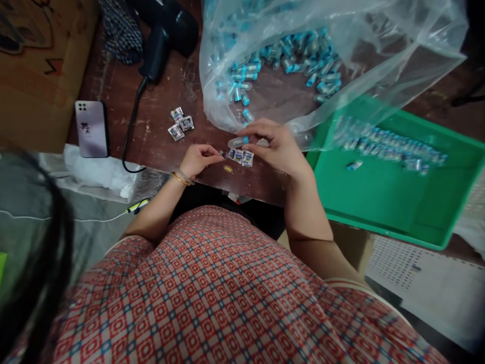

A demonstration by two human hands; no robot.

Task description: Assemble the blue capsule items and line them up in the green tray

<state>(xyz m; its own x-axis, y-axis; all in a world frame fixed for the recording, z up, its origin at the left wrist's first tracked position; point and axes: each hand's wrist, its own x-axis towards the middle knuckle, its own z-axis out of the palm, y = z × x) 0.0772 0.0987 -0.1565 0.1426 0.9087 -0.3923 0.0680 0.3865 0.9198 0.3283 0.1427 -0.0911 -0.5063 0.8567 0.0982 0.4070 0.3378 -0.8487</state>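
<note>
My right hand point(282, 146) pinches a small clear tube with a blue band point(237, 143), held nearly level just above the table. Close to its left tip, my left hand point(197, 160) is closed, thumb against forefinger, on a tiny piece too small to name. Between the hands, small printed packets point(242, 157) lie near the table's front edge. Several more packets point(181, 124) sit in a loose group farther left. Beyond my hands, a large clear plastic bag point(214, 108) holds many similar blue-banded tubes point(246, 73), some near its mouth.
A green tray point(364, 202) on the right holds rows of small blue-and-clear pieces, one lying apart. A black heat gun or hair dryer point(157, 48) with its cord, a phone point(92, 129) and a cardboard box point(41, 76) occupy the left of the brown table point(151, 146).
</note>
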